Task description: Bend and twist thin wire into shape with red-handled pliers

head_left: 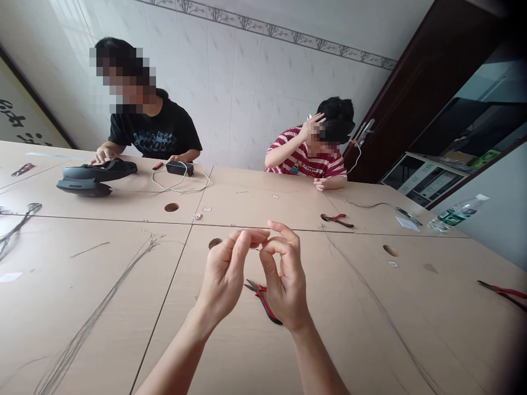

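Observation:
My left hand (226, 269) is held up over the table with its thumb pressed against the bent fingers. Facing it, my right hand (287, 274) pinches thumb and forefinger together. A short bit of thin wire (255, 249) shows between the fingertips of both hands; most of it is hidden by the fingers. Below them, partly behind my right hand, lies a pair of pliers (263, 302) with red and black handles. Bundles of long thin wire lie on the table, one to the left (102, 296) and one to the right (370, 291).
Two people sit across the table (230, 351), one beside a dark headset (94, 175) and a black box with a white cable (180, 168). More pliers (337, 219) lie farther back, others (502, 291) at the right edge. A water bottle (459, 214) lies tilted at the right.

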Motion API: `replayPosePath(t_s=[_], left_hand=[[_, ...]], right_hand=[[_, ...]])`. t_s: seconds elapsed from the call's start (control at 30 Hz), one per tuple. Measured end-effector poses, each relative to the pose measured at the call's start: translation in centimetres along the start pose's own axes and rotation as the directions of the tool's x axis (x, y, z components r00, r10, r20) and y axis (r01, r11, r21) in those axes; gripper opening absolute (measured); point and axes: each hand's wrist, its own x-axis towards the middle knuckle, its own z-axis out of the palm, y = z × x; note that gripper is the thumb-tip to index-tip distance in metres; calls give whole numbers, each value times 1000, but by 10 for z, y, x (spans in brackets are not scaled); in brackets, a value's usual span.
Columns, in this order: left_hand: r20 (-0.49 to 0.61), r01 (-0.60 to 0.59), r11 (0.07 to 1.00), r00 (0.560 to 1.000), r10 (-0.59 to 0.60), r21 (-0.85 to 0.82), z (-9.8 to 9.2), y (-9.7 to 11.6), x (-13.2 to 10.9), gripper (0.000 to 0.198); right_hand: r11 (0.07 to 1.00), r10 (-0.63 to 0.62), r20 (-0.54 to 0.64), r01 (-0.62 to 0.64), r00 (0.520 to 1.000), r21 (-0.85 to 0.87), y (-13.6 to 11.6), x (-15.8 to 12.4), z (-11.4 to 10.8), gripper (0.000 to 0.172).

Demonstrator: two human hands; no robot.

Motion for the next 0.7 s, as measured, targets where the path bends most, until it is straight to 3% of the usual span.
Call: replayPosePath(t_s=[0.17, 0.33, 0.5, 0.7], left_hand=[[51, -66, 986, 997, 59, 153, -8, 0, 3, 32], [125, -31, 959, 992, -4, 281, -19, 3, 3, 35], [260, 45, 971, 960, -107, 233, -22, 4, 3, 40], [304, 157, 978, 933, -193, 139, -29, 3, 7, 28]], right_hand=[[999, 11, -6, -10, 1000, 36, 4, -1, -2, 17], [999, 23, 12, -23, 1000, -33, 7, -2, -4, 12], [999, 20, 56, -19, 998, -29, 5, -1, -5, 13], [999, 40, 118, -41, 992, 8, 3, 0, -6, 11]])
